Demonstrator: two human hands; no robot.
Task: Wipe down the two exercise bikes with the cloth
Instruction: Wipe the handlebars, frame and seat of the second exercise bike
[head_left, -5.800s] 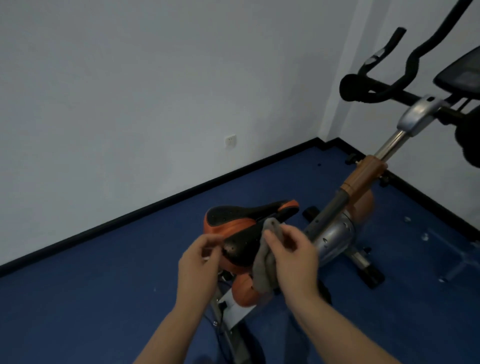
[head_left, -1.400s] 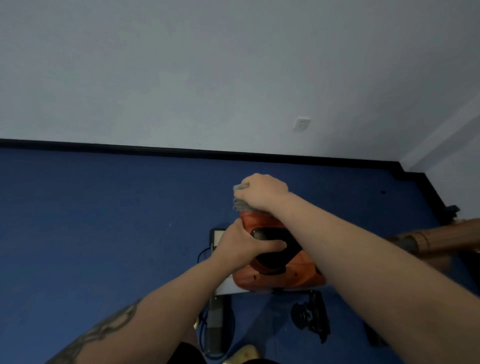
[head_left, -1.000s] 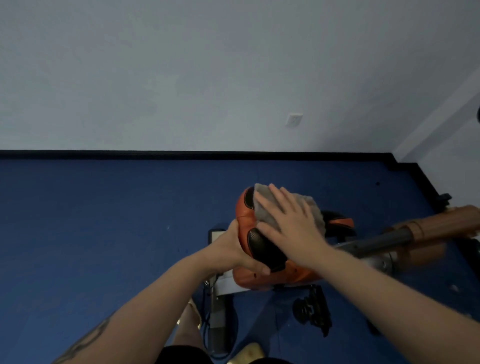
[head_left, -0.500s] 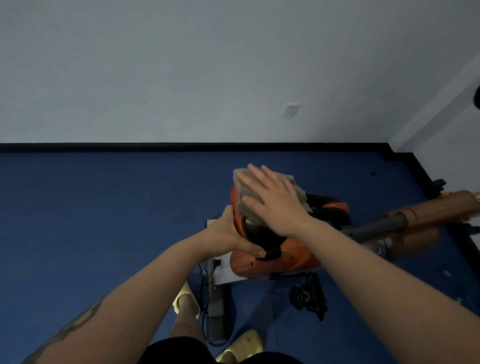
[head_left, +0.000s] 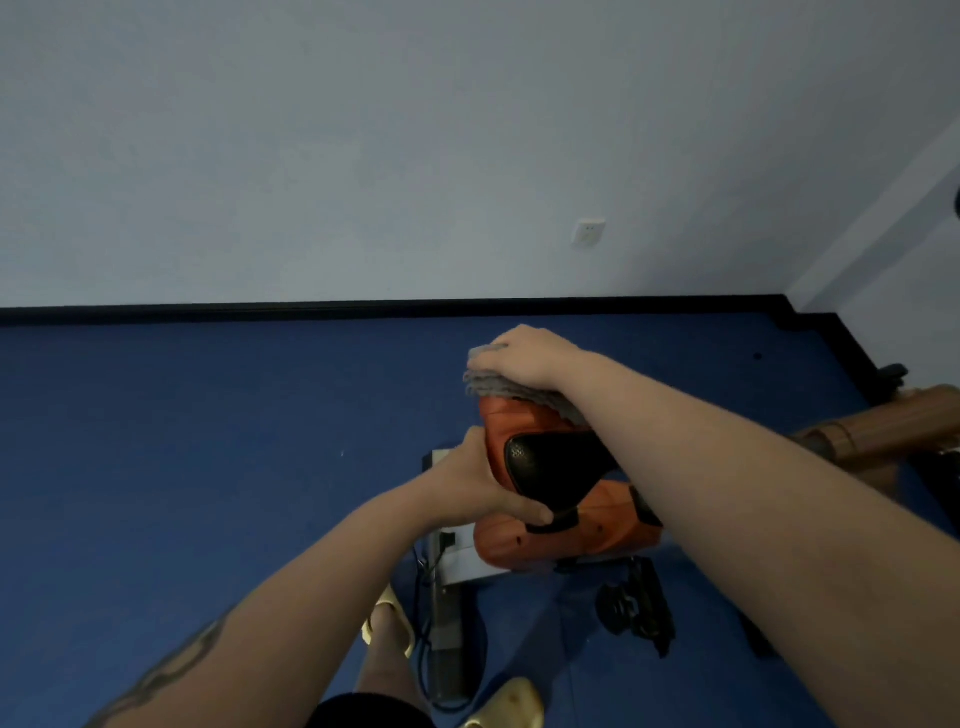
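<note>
A: What is the right hand (head_left: 524, 356) doing?

B: It is lying on top of the grey cloth (head_left: 498, 383), fingers curling over it and pressing it down onto the far end of the bike seat (head_left: 545, 457). The cloth is bunching under the palm and hanging a little over the seat's edge.

A: And the left hand (head_left: 475, 486)?

B: It is gripping the seat from the nine o'clock side. The thumb is lying across the near black part of the saddle, and the other fingers are going round the orange edge, out of sight.

A: Where is the seat sitting in the view?

B: Just right of the middle, black on top with orange sides. The orange body of the exercise bike (head_left: 566, 535) is showing right below it. A brown post (head_left: 883, 423) is running off toward three o'clock.

A: What is lying around it?

B: A black pedal (head_left: 636, 605) is hanging at about five o'clock from the seat, above the blue floor (head_left: 208, 441). A grey base bar (head_left: 449, 649) with a black cable beside it is running toward six o'clock. The person's foot in a pale yellow slipper (head_left: 387, 616) is standing just left of that bar, and a second slipper (head_left: 511, 704) is peeking in at the bottom edge.

A: And behind?

B: A pale wall with a white socket (head_left: 588, 232) at twelve o'clock, and a black skirting strip where wall meets floor.
</note>
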